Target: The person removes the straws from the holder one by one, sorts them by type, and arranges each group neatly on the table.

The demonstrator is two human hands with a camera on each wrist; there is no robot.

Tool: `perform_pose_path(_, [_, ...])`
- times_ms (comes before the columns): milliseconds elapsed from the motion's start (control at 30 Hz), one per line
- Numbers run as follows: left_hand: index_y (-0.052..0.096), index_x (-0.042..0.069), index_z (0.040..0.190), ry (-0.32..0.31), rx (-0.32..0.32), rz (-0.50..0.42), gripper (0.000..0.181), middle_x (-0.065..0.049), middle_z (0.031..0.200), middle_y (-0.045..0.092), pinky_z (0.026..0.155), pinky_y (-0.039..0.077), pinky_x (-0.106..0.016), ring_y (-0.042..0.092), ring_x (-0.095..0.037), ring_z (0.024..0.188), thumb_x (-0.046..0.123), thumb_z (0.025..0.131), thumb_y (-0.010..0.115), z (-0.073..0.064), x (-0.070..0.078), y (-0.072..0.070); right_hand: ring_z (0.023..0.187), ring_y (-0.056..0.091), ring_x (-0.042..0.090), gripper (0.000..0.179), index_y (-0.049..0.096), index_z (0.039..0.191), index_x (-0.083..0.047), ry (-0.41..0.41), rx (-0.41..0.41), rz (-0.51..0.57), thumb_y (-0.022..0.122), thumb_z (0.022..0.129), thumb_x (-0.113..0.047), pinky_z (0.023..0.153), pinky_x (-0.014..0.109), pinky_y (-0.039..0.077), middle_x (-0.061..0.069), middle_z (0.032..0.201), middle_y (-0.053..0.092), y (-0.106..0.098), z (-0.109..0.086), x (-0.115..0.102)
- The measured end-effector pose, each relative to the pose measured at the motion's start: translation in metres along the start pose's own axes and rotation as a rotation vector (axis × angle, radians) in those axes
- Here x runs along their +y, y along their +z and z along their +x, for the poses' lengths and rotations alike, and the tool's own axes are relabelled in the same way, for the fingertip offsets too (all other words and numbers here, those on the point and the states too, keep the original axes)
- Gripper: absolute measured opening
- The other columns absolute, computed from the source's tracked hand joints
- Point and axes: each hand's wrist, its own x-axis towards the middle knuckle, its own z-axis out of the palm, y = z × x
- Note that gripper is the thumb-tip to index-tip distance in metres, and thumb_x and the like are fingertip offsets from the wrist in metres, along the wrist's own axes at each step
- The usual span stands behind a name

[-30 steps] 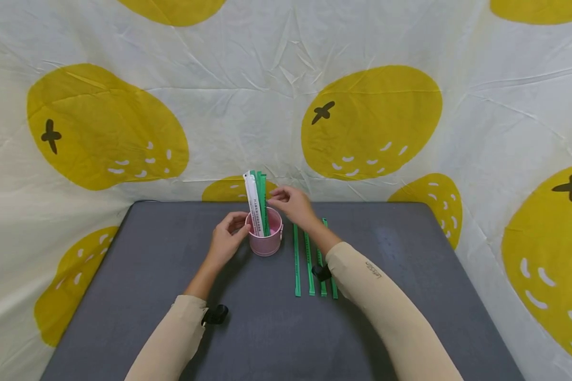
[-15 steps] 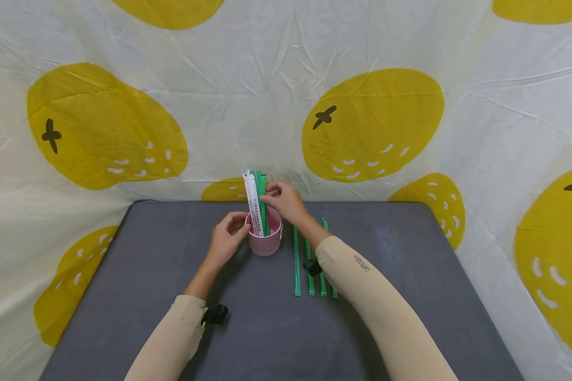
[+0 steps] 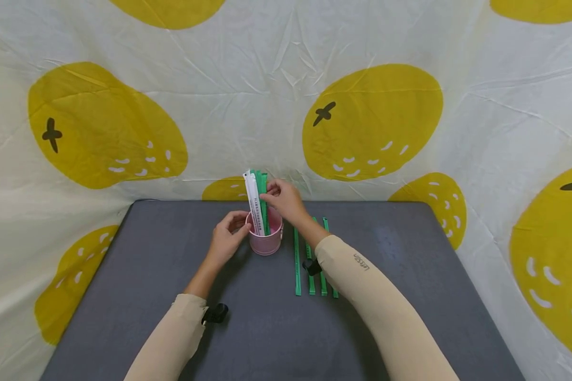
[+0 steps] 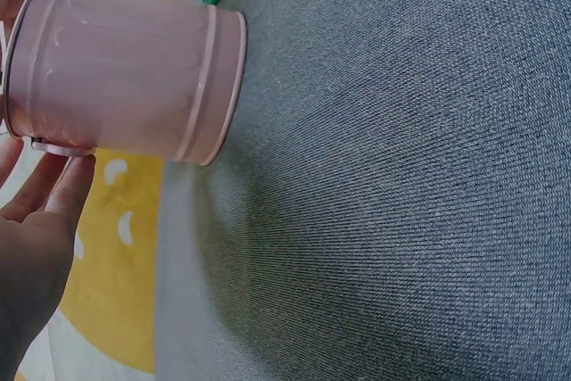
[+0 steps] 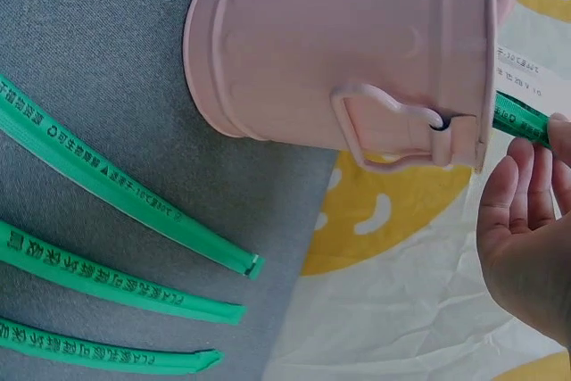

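A small pink metal bucket (image 3: pixel 265 244) stands upright near the table's back edge. My left hand (image 3: pixel 226 238) grips its left side near the rim, fingers at the handle loop in the left wrist view. Leaning inside the bucket are a white wrapped straw (image 3: pixel 253 203) and several green wrapped straws (image 3: pixel 266 219), their tops sticking out well above the rim. My right hand (image 3: pixel 286 202) is above the bucket's right side. Its thumb and fingers pinch a green straw (image 5: pixel 522 119) just above the rim. The straws' lower ends are hidden inside the bucket.
Several more green wrapped straws (image 3: pixel 297 270) lie roughly side by side on the grey table (image 3: pixel 248 333), right of the bucket and partly under my right forearm. A white cloth (image 3: pixel 248 121) with yellow fruit shapes hangs behind the table.
My right hand has moved slightly left, from beside the green straws onto them, and then stays there. My left hand and the bucket have hardly moved.
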Motion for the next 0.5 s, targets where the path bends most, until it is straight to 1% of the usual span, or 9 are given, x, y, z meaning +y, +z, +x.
perform_pose_path(233, [0.057,-0.013,0.131,0.008,0.012,0.011,0.039,-0.034,0.130,0.062,0.110,0.046,-0.060,0.062,-0.049,0.122,0.001,0.097,0.068,0.001,0.000,0.001,0.092,0.067,0.026,0.024,0.066,0.106,-0.002,-0.014,0.032,0.001,0.079,0.092,-0.016,0.084,0.034,0.057,0.014,0.099,0.071,-0.008,0.004,-0.007])
perform_pose_path(400, [0.057,-0.012,0.132,-0.004,0.018,0.015,0.039,-0.033,0.131,0.062,0.111,0.046,-0.059,0.061,-0.048,0.123,0.003,0.098,0.068,0.001,0.001,0.001,0.091,0.066,0.025,0.022,0.066,0.107,-0.001,-0.006,0.023,0.035,0.078,0.093,-0.014,0.082,0.031,0.055,0.015,0.099,0.070,-0.015,0.005,-0.013])
perform_pose_path(500, [0.057,-0.012,0.132,-0.005,0.022,0.029,0.039,-0.032,0.131,0.063,0.109,0.047,-0.059,0.062,-0.047,0.121,0.003,0.097,0.068,0.002,0.000,0.002,0.090,0.065,0.023,0.022,0.067,0.107,0.000,-0.020,0.025,0.057,0.078,0.093,-0.014,0.079,0.028,0.054,0.014,0.098,0.070,-0.019,0.005,-0.014])
